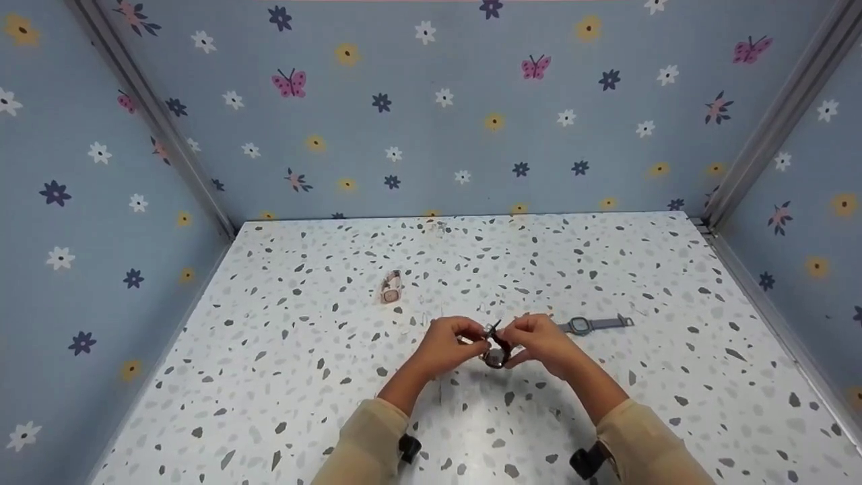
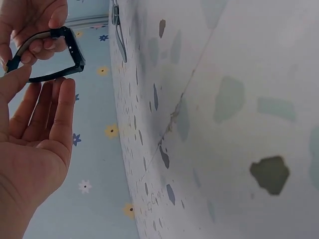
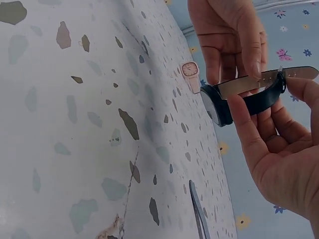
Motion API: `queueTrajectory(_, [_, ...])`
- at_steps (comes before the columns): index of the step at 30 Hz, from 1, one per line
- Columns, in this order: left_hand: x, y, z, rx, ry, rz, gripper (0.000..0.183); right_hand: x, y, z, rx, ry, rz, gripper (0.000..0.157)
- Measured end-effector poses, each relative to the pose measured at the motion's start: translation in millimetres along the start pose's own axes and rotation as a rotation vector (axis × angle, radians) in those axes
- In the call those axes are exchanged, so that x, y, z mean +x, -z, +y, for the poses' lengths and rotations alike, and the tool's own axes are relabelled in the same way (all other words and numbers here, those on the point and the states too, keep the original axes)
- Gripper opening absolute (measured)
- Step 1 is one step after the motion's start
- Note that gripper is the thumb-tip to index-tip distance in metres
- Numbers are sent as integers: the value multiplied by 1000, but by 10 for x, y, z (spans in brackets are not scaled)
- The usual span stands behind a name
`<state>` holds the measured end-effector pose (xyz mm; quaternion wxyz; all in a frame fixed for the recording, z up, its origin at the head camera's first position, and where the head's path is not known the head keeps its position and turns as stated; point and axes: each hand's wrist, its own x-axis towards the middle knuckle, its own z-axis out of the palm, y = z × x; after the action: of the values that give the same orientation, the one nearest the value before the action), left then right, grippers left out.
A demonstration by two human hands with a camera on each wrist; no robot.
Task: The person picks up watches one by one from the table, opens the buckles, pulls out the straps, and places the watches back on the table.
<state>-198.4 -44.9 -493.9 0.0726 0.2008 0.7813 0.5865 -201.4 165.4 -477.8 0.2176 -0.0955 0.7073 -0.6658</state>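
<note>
A dark wristwatch [image 1: 496,358] is held up between both hands above the speckled table. Its strap bends round into a loop, and in the right wrist view the tan-lined strap end lies through or against the metal buckle [image 3: 281,78]. My left hand [image 1: 450,345] pinches the strap with thumb and fingers. From the other side, my right hand [image 1: 544,342] pinches the strap near the buckle. The round-looking watch face [image 3: 212,105] points away from the strap loop. Fingers partly cover the strap in every view.
A pink watch [image 1: 390,288] lies on the table, left of and beyond the hands. To the right, a grey-blue watch [image 1: 596,325] lies stretched out, its near end behind the right hand. Patterned wall panels [image 1: 431,135] enclose the table [image 1: 303,404] at the back and sides.
</note>
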Motion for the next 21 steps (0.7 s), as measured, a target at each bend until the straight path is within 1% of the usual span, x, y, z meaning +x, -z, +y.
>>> queueTrajectory(3, [11,5,4,8,-1,-8,14,-10,3,8,1,7,-7,23])
queueTrajectory(8, [15,14,13,16,-5,-14,15,-36,33,9,20,16,-4,19])
queueTrajectory(12, [14,34,23,1,1,-13,17,-46,51,-9,31,10,7,20])
queueTrajectory(17, [2,64,22,-3,27,9,16,-43,63,-25,39,14,41,16])
queueTrajectory(21, [-5,83,7,-24,20,28,15,-43,73,-26,43,20,60,16])
